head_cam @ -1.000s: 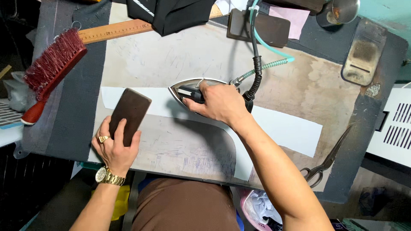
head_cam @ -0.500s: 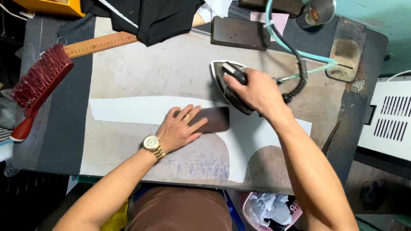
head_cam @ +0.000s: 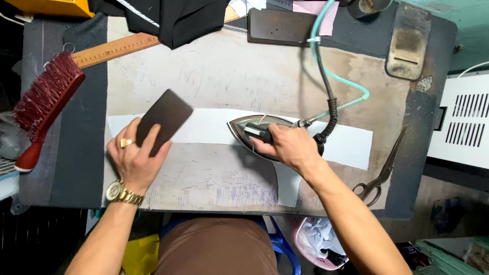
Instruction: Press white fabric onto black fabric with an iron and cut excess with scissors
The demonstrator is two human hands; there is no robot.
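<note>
Long white fabric strip [head_cam: 214,127] lies flat across stained pressing table [head_cam: 229,71]. Grey steam iron [head_cam: 257,133], gripped by right hand [head_cam: 290,147], has slid leftward along strip. Left hand [head_cam: 133,160] has lifted dark wooden block [head_cam: 163,119] off cloth; pressing continues.

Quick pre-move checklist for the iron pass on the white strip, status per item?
1. Right hand has a grip on the iron handle: ok.
2. Iron sole sits on the white strip: ok.
3. Left hand holds the dark block tilted, away from the iron: ok.
4. Hose loops behind the iron, off the strip ahead: ok.
5. Scissors lie at the table's right edge, off the strip: ok.
6. Iron heat or steam: cannot tell.
</note>
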